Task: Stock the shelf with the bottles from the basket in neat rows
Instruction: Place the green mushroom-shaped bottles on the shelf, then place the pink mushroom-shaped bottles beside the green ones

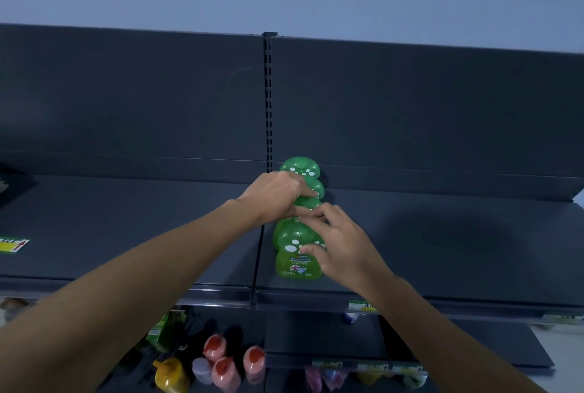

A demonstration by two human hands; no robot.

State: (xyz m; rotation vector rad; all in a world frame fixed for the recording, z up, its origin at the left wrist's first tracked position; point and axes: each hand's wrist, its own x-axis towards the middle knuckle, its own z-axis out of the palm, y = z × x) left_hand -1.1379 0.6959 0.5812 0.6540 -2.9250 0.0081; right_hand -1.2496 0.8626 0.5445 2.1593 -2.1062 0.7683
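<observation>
Several green bottles with white-spotted caps stand in one row running front to back on the dark shelf point(442, 250), just right of the upright divider. The front bottle point(297, 263) shows its label. My left hand point(278, 196) reaches over the row and its fingers curl round the cap of a bottle point(311, 189) near the back. My right hand point(338, 241) is at the right side of the row, thumb touching the front bottle's cap and fingertips on the bottle behind it. The basket is out of view.
The shelf's slotted upright point(268, 102) stands behind the row. A yellow price tag point(14, 244) sits at the far left. Lower shelves hold pink bottles point(224, 373), a yellow bottle point(170, 375) and green cartons point(161, 332).
</observation>
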